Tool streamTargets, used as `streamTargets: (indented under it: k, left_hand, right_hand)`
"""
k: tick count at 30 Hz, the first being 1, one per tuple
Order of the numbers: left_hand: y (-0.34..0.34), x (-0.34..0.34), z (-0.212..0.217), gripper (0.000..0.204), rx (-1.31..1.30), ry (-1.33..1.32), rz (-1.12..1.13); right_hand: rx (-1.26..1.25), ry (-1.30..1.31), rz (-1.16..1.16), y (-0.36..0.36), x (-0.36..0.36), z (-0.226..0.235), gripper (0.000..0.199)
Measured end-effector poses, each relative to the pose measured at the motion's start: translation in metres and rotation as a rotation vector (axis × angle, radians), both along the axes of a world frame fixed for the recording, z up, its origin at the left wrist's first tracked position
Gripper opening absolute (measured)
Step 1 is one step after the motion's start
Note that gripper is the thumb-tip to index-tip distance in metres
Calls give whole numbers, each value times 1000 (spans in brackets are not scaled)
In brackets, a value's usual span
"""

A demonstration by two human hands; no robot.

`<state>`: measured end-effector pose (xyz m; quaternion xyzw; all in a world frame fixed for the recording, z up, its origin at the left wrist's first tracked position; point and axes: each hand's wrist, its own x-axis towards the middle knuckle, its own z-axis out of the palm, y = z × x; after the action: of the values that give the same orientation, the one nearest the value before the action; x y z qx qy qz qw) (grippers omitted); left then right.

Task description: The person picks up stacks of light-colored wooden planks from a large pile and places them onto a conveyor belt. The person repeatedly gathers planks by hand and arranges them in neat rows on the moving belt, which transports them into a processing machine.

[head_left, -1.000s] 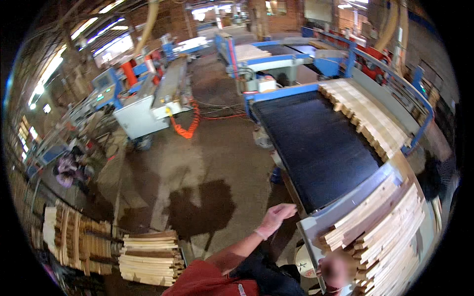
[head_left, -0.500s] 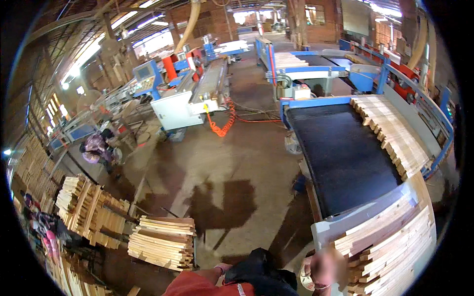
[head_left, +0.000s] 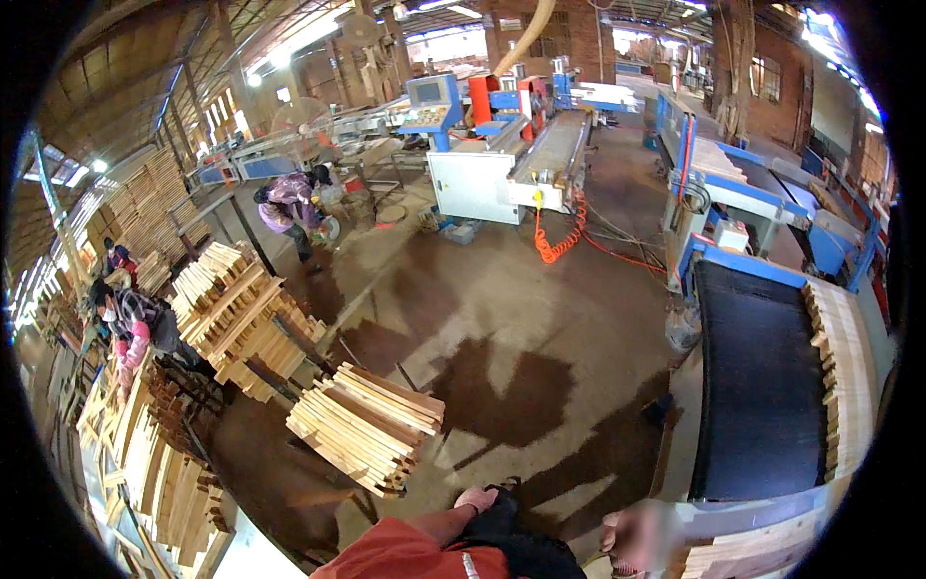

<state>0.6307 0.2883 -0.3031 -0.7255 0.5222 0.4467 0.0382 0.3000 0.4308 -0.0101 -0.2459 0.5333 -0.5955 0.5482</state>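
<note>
Below, left hand [head_left: 476, 499] near flat pale wood slats [head_left: 367, 427].

Two stacks of wooden slats [head_left: 367, 425] [head_left: 236, 314] on the floor, three other workers [head_left: 294, 207] [head_left: 135, 323] [head_left: 118, 259], one black conveyor belt [head_left: 757, 386], one orange coiled hose [head_left: 559, 236]

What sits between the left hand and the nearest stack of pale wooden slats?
Only stained concrete floor lies between the left hand and the stack of pale wooden slats, in the head view.

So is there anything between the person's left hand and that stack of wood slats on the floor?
Nothing visible. The left hand hangs low near the picture's bottom edge, and only bare concrete floor lies between it and the slanted stack of wood slats to its left.
</note>
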Motion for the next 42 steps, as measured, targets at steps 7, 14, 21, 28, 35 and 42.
streamTargets:
  k: [7, 14, 21, 28, 35, 42]
  left_hand:
    - [-52, 58, 12, 67, 115, 12, -248]
    - [-72, 103, -74, 68, 135, 0, -81]
    - [-78, 133, -96, 71, 129, 48, -97]
    - [-94, 106, -45, 73, 289, 34, 127]
    - [-80, 85, -31, 67, 237, 81, 235]
    - [-52, 74, -36, 63, 119, 53, 231]
  right_hand:
    - [-140, -75, 83, -97, 38, -7, 87]
    - [-126, -98, 126, -156, 64, -4, 81]
    - [-70, -174, 296, -208, 71, -10, 83]
    - [-284, -314, 338, -234, 96, 81, 79]
    - [-600, -173, 554, -228, 62, 92, 62]
    - [-696, -647, 892, -222, 49, 121, 73]
